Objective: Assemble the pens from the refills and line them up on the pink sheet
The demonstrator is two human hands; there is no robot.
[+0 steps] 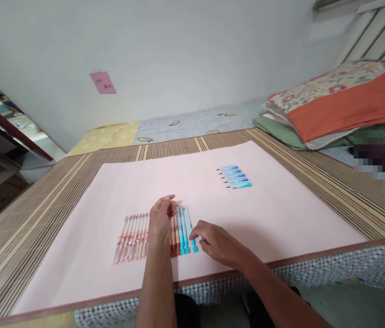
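A row of pens lies side by side on a pink sheet (138, 180). Pink-and-white pens (131, 239) with clear, patterned barrels form its left part, brown-orange pens (175, 234) come after them, and turquoise pens (183, 228) end the row. One turquoise pen (189, 219) lies slightly apart at the right, a little slanted. My left hand (161, 214) hovers over the middle of the row, fingers loosely bent, nothing visible in them, hiding some pens. Beside the slanted pen is my right hand (215, 239), index fingertip at its lower barrel and thumb apart; contact is unclear.
Several blue-and-white pens (233, 175) with dark tips lie stacked in a column farther back right. A striped mat (59, 196) lies under the sheet. Folded bedding with an orange-edged pillow (346, 105) sits at the right. A pink note (103, 83) is on the wall.
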